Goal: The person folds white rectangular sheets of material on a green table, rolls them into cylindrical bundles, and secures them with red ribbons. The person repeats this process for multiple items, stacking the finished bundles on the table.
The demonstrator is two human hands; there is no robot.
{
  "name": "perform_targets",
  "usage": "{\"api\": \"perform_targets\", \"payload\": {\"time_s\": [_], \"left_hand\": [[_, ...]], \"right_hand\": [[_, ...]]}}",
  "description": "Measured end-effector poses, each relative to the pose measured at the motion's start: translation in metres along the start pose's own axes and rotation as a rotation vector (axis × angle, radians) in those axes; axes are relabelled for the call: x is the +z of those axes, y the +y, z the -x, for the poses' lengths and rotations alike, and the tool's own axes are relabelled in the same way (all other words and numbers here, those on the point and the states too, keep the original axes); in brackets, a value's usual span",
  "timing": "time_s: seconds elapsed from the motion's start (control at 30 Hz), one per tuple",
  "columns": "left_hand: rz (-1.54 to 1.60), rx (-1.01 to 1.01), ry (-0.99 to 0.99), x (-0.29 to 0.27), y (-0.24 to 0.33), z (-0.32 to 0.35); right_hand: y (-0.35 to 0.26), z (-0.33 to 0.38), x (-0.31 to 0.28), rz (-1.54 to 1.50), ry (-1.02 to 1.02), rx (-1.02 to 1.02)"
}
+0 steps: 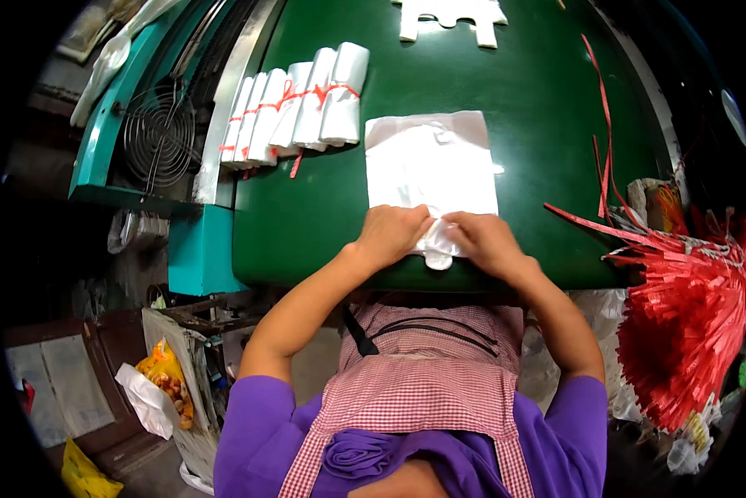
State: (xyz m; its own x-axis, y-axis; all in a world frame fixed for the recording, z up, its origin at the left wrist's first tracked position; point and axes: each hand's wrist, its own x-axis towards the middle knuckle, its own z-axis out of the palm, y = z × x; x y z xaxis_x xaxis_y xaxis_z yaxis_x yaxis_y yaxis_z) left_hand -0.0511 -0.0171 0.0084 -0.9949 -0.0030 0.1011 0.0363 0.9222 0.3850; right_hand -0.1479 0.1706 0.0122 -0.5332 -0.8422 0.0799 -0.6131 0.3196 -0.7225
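Lying flat on the green table (306, 220) in my head view, the white plastic bag (427, 162) is resting near the front edge, its far end spreading smooth and its near end crumpling between my two hands. I'm not making out whether it is one bag or several layers.

My left hand (395, 230) is bending in from one side, its fingers curling together and pinching the crumpled film. My right hand (485, 242) is meeting it from the other side, thumb and fingers pinching just beside them; some fingertips are hiding behind the knuckles. A short rounded tab (438, 261) is poking out below, toward the table's edge.

I'm judging the film to be light, soft and rather slippery, shining as it is; it is probably creasing easily and stretching or tearing under a hard tug. The gathered near end is offering the surest hold, folds giving more grip than the slick, flat middle.

To the left, white plastic rolls (311, 116) are lying in a row, red ties (343, 86) crossing them. Another white cut-out bag (489, 14) is lying at the far end, while a red strip bundle (680, 324) is hanging at the right.
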Motion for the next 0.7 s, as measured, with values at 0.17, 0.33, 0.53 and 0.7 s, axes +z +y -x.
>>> {"api": "perform_targets", "payload": {"time_s": [0.17, 0.33, 0.53, 0.7], "left_hand": [[-0.181, 0.405, 0.280, 0.006, 0.013, 0.065], [-0.130, 0.399, 0.285, 0.019, 0.015, 0.050], [0.147, -0.097, -0.134, -0.014, -0.007, -0.015], [-0.125, 0.188, 0.342, -0.020, -0.006, 0.004]], "right_hand": [[-0.015, 0.014, 0.012, 0.336, -0.050, -0.235], [0.020, -0.003, 0.014, 0.576, 0.034, -0.231], [-0.007, -0.006, -0.011, 0.313, 0.055, -0.289], [0.008, -0.005, 0.014, 0.424, 0.001, -0.233]]}}
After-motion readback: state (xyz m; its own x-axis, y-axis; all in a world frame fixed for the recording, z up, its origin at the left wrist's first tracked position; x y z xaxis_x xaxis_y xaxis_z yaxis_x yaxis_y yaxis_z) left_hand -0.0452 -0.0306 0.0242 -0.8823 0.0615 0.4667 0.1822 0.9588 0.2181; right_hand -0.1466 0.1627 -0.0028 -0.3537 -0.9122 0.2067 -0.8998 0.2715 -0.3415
